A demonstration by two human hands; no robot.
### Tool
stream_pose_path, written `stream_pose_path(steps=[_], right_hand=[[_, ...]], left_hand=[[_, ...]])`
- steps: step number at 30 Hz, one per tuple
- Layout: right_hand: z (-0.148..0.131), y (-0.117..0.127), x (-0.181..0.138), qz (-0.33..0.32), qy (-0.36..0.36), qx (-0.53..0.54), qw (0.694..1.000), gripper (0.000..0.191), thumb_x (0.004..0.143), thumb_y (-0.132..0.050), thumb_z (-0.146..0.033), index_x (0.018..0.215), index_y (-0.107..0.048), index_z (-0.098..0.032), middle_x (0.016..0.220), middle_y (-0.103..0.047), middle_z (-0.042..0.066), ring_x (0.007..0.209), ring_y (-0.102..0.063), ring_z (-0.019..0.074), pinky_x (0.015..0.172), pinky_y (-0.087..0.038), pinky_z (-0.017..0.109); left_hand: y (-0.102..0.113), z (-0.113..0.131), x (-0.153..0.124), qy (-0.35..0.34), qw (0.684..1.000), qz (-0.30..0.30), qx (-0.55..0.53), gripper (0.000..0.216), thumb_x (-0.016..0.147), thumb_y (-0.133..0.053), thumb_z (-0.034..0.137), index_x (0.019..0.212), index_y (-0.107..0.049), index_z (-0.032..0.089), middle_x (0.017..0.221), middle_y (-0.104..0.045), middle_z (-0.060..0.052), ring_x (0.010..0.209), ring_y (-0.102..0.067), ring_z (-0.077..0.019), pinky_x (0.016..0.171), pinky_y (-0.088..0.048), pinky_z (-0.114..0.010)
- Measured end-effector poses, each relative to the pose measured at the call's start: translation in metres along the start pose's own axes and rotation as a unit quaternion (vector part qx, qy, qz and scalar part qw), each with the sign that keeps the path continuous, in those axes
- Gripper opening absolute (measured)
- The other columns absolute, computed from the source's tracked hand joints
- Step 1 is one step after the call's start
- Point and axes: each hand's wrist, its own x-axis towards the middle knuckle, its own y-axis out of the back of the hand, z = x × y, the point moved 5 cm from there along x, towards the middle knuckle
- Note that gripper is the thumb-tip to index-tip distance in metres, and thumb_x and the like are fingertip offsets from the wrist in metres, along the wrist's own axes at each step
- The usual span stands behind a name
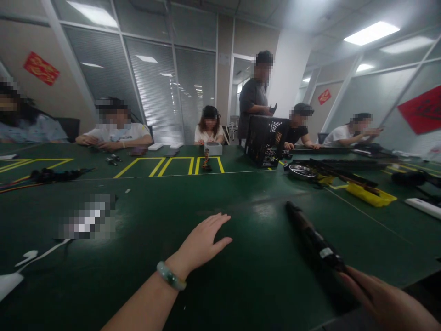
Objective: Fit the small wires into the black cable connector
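While the left hand, open with fingers spread wide and a jade bangle at its wrist, sits palm-down over the dark green desk, the right hand grips the near end of a black cable bundle lying to its right.

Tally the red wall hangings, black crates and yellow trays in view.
Red wall hangings: 3
Black crates: 1
Yellow trays: 1
Total: 5
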Motion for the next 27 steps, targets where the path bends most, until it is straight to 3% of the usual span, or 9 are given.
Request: stream_pose_path(steps=[3, 7, 10, 13, 17, 20, 22, 25, 27], right_hand=[[-0.073, -0.015, -0.002, -0.089, 0.109, 0.034, 0.989, 0.042, 0.092, -0.044, -0.040, 0.132, -0.052, -0.034, 0.104, -0.073, 0.003, 0.085, -0.071, 0.0231, 0.071, -0.057, 0.028], [-0.174, -0.014, 0.014, -0.134, 0.238, 0.075, 0.959, 0.049, 0.090, -0.049, -0.031, 0.139, -0.043, -0.035, 0.104, -0.072, 0.002, 0.084, -0.070, 0.0211, 0.075, -0.054, 0.027], [-0.231, -0.015, 0.045, -0.161, 0.266, 0.091, 0.946, 0.042, 0.091, -0.049, -0.034, 0.132, -0.052, -0.033, 0.102, -0.072, 0.003, 0.085, -0.068, 0.0211, 0.076, -0.051, 0.027], [-0.266, -0.021, 0.086, -0.168, 0.269, 0.110, 0.942, 0.038, 0.090, -0.050, -0.035, 0.127, -0.058, -0.029, 0.113, -0.069, 0.005, 0.100, -0.064, 0.0241, 0.084, -0.048, 0.030], [-0.284, -0.042, 0.129, -0.217, 0.244, 0.154, 0.933, 0.035, 0.090, -0.050, -0.035, 0.120, -0.064, -0.026, 0.115, -0.068, 0.005, 0.104, -0.062, 0.0243, 0.088, -0.045, 0.033], [-0.280, -0.053, 0.141, -0.214, 0.232, 0.206, 0.926, 0.039, 0.090, -0.050, -0.040, 0.124, -0.061, -0.025, 0.120, -0.065, 0.006, 0.108, -0.059, 0.0242, 0.091, -0.044, 0.033], [-0.272, -0.057, 0.141, -0.181, 0.214, 0.219, 0.935, 0.046, 0.087, -0.053, -0.044, 0.128, -0.057, -0.024, 0.120, -0.062, 0.007, 0.107, -0.058, 0.0253, 0.090, -0.045, 0.034], [-0.259, -0.064, 0.138, -0.158, 0.196, 0.238, 0.938, 0.060, 0.082, -0.059, -0.044, 0.137, -0.046, -0.024, 0.125, -0.055, 0.008, 0.100, -0.060, 0.0237, 0.086, -0.048, 0.032], [-0.253, -0.068, 0.138, -0.178, 0.186, 0.269, 0.928, 0.063, 0.081, -0.061, -0.041, 0.139, -0.042, -0.025, 0.131, -0.049, 0.009, 0.086, -0.063, 0.0192, 0.076, -0.052, 0.030]], left_hand=[[0.013, 0.026, -0.003, -0.073, 0.997, 0.020, 0.006, 0.065, 0.090, -0.044, 0.059, 0.145, -0.026, 0.030, 0.151, -0.029, -0.002, 0.139, -0.023, -0.0256, 0.113, -0.020, -0.048], [0.022, 0.055, -0.015, -0.172, 0.985, -0.014, 0.015, 0.065, 0.087, -0.046, 0.061, 0.142, -0.034, 0.029, 0.143, -0.042, -0.002, 0.134, -0.035, -0.0238, 0.114, -0.017, -0.044], [0.025, 0.047, -0.019, -0.115, 0.992, -0.017, 0.046, 0.051, 0.092, -0.038, 0.059, 0.134, -0.046, 0.031, 0.129, -0.057, -0.001, 0.119, -0.052, -0.0228, 0.107, -0.031, -0.043], [0.033, 0.023, -0.018, -0.002, 0.995, 0.042, 0.092, 0.051, 0.095, -0.029, 0.059, 0.126, -0.054, 0.027, 0.121, -0.061, -0.004, 0.111, -0.056, -0.0255, 0.095, -0.041, -0.042], [0.034, 0.006, -0.016, 0.058, 0.989, 0.074, 0.113, 0.052, 0.094, -0.031, 0.060, 0.120, -0.057, 0.024, 0.112, -0.063, -0.007, 0.103, -0.057, -0.0255, 0.088, -0.044, -0.039], [0.024, 0.008, -0.013, 0.034, 0.991, 0.056, 0.114, 0.061, 0.076, -0.060, 0.066, 0.120, -0.054, 0.025, 0.109, -0.062, -0.006, 0.098, -0.057, -0.0263, 0.085, -0.045, -0.039], [0.018, 0.009, -0.011, 0.029, 0.991, 0.049, 0.123, 0.064, 0.068, -0.073, 0.057, 0.120, -0.053, 0.025, 0.109, -0.061, -0.005, 0.098, -0.056, -0.0260, 0.083, -0.045, -0.038], [0.014, 0.011, -0.009, 0.026, 0.989, 0.044, 0.141, 0.046, 0.074, -0.073, 0.043, 0.114, -0.055, 0.027, 0.107, -0.060, -0.003, 0.098, -0.054, -0.0240, 0.082, -0.045, -0.036], [0.014, 0.011, -0.008, 0.020, 0.989, 0.039, 0.144, 0.042, 0.076, -0.072, 0.039, 0.113, -0.055, 0.027, 0.106, -0.060, -0.002, 0.098, -0.054, -0.0234, 0.081, -0.045, -0.036]])
